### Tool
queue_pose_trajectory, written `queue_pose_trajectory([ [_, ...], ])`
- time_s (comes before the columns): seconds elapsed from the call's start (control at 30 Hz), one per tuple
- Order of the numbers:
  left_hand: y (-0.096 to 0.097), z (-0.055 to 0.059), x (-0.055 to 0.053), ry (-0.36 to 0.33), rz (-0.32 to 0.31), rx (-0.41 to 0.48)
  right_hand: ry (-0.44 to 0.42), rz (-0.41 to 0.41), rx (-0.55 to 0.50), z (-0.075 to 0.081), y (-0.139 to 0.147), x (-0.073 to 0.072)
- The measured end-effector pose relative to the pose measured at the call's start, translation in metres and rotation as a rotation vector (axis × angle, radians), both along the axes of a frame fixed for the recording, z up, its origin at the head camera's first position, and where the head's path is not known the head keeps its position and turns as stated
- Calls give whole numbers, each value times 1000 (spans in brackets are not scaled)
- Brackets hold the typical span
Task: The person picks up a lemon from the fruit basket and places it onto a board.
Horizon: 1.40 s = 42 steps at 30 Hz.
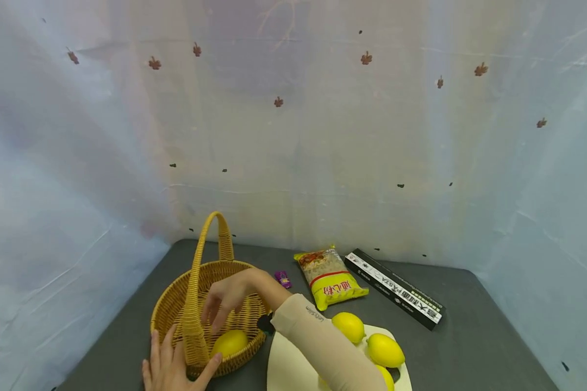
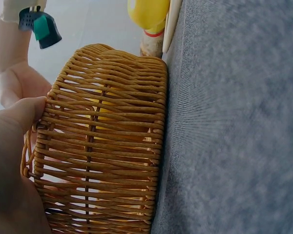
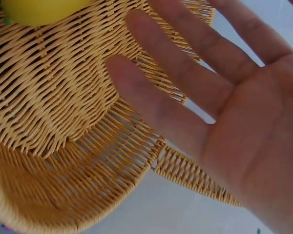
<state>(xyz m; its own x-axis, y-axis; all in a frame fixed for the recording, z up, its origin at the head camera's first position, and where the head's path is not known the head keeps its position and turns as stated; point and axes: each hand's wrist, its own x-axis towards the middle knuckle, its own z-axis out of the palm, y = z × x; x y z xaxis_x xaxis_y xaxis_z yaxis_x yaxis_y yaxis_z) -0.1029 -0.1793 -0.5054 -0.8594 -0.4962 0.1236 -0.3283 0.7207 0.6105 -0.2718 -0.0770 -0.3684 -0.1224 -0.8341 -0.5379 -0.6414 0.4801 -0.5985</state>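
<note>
A wicker basket [image 1: 166, 298] with a tall arched handle stands at the left of the table. One lemon [image 1: 230, 343] lies inside it, near the front wall. My left hand [image 1: 173, 366] holds the basket's near rim beside the foot of the handle; in the left wrist view the thumb [image 2: 31, 109] lies at the edge of the woven side [image 2: 102, 146]. My right hand [image 1: 230, 298] hangs over the basket, behind the handle. Its fingers [image 3: 176, 58] are spread and loose with nothing between them, and the lemon [image 3: 41, 9] lies apart from them.
A cream board [image 1: 288, 358] at the front holds several lemons [image 1: 385, 350], partly covered by the right sleeve. Behind it lie a yellow pasta bag [image 1: 330, 277], a long black pasta box [image 1: 396, 288] and a small purple packet [image 1: 282, 279]. A curtain hangs behind the table.
</note>
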Motion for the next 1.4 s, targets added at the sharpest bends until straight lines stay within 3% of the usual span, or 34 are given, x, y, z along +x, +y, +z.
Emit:
queue_pose_trajectory([
  [0.23, 0, 0, 1, 4, -5, -10, 1, -120, 159, -12, -9, 4],
  [0.63, 2, 0, 2, 11, -4, -6, -14, -162, 333, -22, -20, 6],
  [0.93, -1, 1, 3, -27, -24, 34, 4, -94, 477, -29, -31, 12],
  [1.4, 0, 5, 5, -40, -30, 55, 112, -53, 504, -30, -35, 15],
])
